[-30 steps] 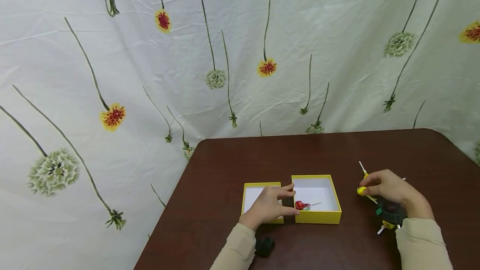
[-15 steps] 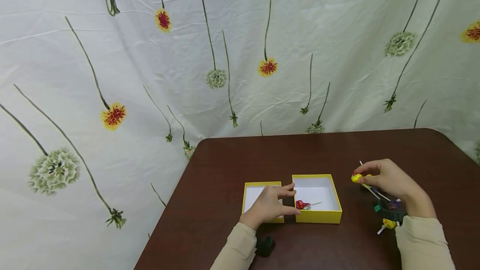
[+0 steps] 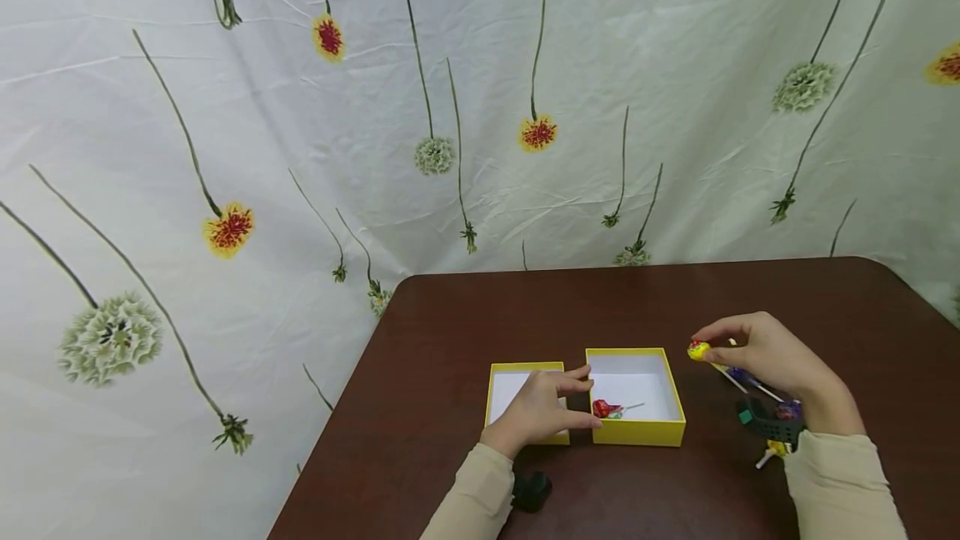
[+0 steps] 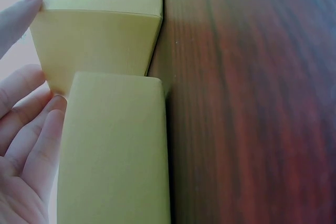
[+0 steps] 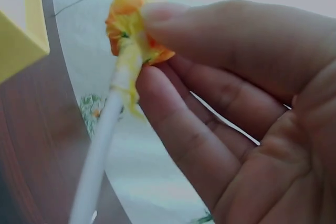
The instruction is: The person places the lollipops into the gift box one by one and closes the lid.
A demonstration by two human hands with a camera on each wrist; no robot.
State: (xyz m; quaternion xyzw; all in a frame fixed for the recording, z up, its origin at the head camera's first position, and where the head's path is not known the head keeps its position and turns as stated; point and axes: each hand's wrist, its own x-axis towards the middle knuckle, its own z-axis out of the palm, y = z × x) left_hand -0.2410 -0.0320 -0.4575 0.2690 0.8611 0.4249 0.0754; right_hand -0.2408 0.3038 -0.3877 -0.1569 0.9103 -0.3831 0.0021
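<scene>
My right hand (image 3: 776, 357) pinches a lollipop (image 3: 698, 350) by its yellow-and-red wrapped head, held to the right of the yellow box (image 3: 637, 433). In the right wrist view the lollipop's wrapper (image 5: 123, 19) is between thumb and fingertips, and its white stick slants down. My left hand (image 3: 542, 408) holds the left side of this white-lined box, thumb near the front corner and fingers farther back. A red-wrapped lollipop (image 3: 606, 409) lies inside the box at the front left. Beside it, partly behind my left hand, stands a second yellow box part (image 3: 517, 375).
More lollipops, among them a purple one (image 3: 789, 411) and a yellow one (image 3: 776, 448), lie on the brown table (image 3: 450, 323) around and under my right wrist. A black wristband device (image 3: 531, 492) shows at my left wrist. A flower-patterned cloth (image 3: 480, 107) hangs behind the table.
My right hand has moved up and left with the yellow-and-red lollipop, away from the other lollipops and closer to the box. My left hand has stayed at the box.
</scene>
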